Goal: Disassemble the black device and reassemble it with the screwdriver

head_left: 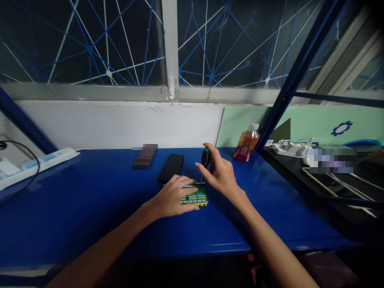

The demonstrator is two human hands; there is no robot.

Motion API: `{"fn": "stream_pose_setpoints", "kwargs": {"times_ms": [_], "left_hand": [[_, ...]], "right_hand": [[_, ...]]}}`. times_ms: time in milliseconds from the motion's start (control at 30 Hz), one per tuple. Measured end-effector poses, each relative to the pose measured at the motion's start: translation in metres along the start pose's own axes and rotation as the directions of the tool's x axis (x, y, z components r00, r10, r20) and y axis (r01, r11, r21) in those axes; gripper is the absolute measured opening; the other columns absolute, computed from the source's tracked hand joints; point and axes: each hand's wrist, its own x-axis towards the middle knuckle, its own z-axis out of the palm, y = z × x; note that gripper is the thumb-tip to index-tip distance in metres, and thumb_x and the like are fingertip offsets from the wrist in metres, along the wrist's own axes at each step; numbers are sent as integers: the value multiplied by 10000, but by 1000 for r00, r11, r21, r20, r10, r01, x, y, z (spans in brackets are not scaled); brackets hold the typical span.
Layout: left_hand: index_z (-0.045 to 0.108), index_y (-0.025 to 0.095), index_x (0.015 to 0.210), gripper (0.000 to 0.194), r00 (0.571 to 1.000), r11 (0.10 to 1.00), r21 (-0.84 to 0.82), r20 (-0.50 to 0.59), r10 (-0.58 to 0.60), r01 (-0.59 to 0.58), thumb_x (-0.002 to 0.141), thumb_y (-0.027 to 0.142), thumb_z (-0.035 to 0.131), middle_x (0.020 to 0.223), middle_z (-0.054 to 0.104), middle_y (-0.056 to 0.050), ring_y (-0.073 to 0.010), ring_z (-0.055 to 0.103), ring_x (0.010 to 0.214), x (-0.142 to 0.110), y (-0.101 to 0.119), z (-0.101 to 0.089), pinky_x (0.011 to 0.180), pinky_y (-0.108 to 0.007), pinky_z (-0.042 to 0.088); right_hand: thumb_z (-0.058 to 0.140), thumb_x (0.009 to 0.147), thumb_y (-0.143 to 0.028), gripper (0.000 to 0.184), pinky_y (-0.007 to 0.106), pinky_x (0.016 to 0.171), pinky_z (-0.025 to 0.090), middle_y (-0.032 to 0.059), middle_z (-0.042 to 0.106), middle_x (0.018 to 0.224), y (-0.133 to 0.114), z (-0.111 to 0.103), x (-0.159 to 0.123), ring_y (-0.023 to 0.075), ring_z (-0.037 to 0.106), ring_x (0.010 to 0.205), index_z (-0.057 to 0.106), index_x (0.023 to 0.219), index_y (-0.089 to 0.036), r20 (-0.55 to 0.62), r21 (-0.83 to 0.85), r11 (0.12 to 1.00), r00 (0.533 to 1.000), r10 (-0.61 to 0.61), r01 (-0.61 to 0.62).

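A green circuit board point(196, 197) with rows of pale parts and yellow pieces along its near edge lies on the blue table point(99, 208). My left hand point(174, 196) spans its left part, fingers across the top and thumb along the near edge, holding it against the table. Above the board's right side, my right hand point(222, 168) is around a screwdriver point(205, 157) with a green and black handle. Its thin shaft points down to the far right part of the board; whether the tip sits in a screw is too small to tell.
Behind the board lie a black flat case point(171, 168) and a dark, blurred-out object point(145, 156). A bottle of reddish drink point(247, 143) stands at the back right. Power strips point(45, 165) and cables are at the left and on the black table at right.
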Motion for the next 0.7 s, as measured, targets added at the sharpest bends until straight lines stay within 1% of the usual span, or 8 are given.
{"fn": "stream_pose_setpoints", "kwargs": {"times_ms": [67,267,500,700], "left_hand": [[669,201,1134,481,1000,1000,-1,4,0,0,773,515,719,1208,639,-102,-290,561,1117,0,0,-1,932,-454,435],[666,212,1137,464,1000,1000,-19,8,-1,1,782,507,712,1194,645,-99,-283,574,1101,2,2,-2,924,-456,440],[663,193,1146,548,1000,1000,-18,16,11,-11,744,562,715,1200,641,-121,-303,572,1104,1,3,-5,927,-473,437],[661,194,1155,555,1000,1000,-27,28,2,-1,747,567,707,1211,635,-119,-305,562,1116,1,4,-7,941,-478,424]], "right_hand": [[505,894,-402,588,292,548,435,2,610,708,0,0,0,153,560,566,359,1418,-179,4,-7,1000,1000,15,-15],[451,887,-320,600,305,563,450,-20,585,657,-1,-1,0,154,547,536,296,1448,-175,57,57,998,998,20,-23],[451,896,-313,596,311,579,460,-2,593,701,1,2,0,160,558,558,291,1455,-177,51,50,998,998,35,-37],[455,906,-310,598,306,578,459,2,607,696,1,2,0,164,567,558,275,1462,-182,48,21,999,998,31,-32]]}}
